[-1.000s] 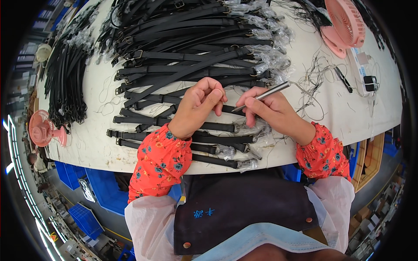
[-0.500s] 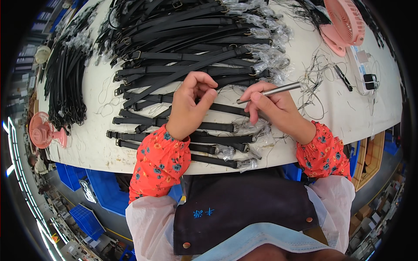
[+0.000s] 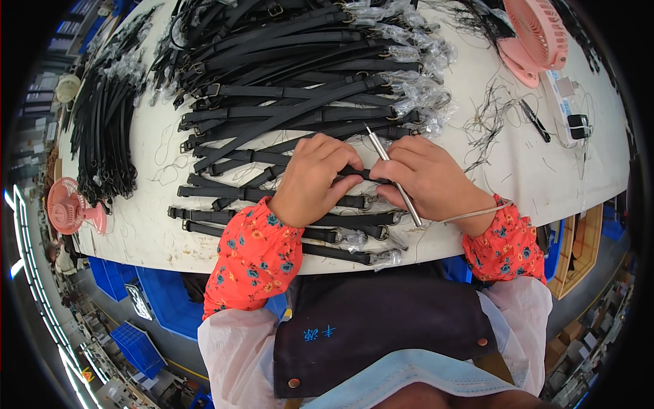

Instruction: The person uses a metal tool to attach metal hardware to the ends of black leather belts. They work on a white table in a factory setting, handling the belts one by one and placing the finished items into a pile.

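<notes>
My left hand (image 3: 315,178) presses down on a black strap (image 3: 272,158) lying across the white table (image 3: 150,225), fingers curled over it. My right hand (image 3: 426,178) pinches the same strap's end and grips a thin silver metal tool (image 3: 395,176), held upright and slanting toward me between the two hands. Several more black straps with metal buckles (image 3: 286,102) lie fanned out beyond and under my hands, some with clear plastic wrapping (image 3: 415,88) at their ends.
A bundle of black straps (image 3: 102,129) hangs over the table's left side. A pink fan (image 3: 538,37) sits at the far right, another pink fan (image 3: 68,208) below the left edge. Loose black threads (image 3: 487,119), a pen and small items lie right. Blue crates (image 3: 136,341) stand below.
The silver tool swung from lying flat, pointing right, to upright between my hands. My hands moved closer together on the strap.
</notes>
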`<state>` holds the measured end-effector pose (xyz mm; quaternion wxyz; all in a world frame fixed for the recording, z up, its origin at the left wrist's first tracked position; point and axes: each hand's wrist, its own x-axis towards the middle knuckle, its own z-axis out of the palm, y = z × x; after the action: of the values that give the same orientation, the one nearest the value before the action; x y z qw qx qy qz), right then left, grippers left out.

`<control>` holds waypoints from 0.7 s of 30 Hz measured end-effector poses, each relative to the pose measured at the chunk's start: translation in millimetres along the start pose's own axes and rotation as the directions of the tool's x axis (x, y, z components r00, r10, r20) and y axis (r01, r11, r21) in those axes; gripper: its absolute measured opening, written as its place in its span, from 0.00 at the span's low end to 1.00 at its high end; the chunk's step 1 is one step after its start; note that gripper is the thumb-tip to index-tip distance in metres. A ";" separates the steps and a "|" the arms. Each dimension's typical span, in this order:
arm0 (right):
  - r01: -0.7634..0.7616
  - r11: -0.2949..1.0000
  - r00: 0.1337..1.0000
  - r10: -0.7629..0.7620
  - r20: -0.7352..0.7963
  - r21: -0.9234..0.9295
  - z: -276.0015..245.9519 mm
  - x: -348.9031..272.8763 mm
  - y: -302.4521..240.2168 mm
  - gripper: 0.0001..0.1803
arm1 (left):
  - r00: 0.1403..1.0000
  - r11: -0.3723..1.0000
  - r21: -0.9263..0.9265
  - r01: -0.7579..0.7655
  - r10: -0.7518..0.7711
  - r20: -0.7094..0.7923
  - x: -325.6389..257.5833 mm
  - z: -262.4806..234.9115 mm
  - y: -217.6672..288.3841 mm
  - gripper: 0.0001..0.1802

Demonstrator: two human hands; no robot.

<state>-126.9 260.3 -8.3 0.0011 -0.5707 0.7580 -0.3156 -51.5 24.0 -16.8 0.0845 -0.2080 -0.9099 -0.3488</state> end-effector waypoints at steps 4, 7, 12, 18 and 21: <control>-0.072 0.989 0.997 0.072 0.005 0.128 4.2 -0.7 -2.2 0.15 | 0.989 0.980 -0.141 0.141 -0.134 0.057 -1.5 -1.3 1.7 0.15; -0.149 0.952 0.988 0.155 -0.002 0.267 7.3 -1.8 -2.7 0.16 | 0.951 0.897 -0.316 0.310 -0.286 0.121 -2.8 0.8 4.3 0.15; -0.224 0.835 0.939 0.323 -0.117 0.503 11.1 0.2 -3.5 0.18 | 0.988 0.953 -0.289 0.095 -0.125 -0.087 -0.4 -4.2 3.9 0.17; -0.273 0.667 0.886 0.455 -0.089 0.693 12.5 -0.2 -1.9 0.16 | 0.986 0.998 -0.013 -0.060 0.057 -0.154 0.9 -1.6 4.5 0.20; -0.267 0.671 0.892 0.444 -0.087 0.691 12.8 -0.1 -3.5 0.15 | 0.979 0.992 0.068 -0.102 0.112 -0.170 0.5 -1.2 5.0 0.21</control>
<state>-119.2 253.7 -16.9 0.1705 -0.3282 0.6866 -0.6259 -49.8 26.7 -12.7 0.1885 -0.2228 -0.8965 -0.3334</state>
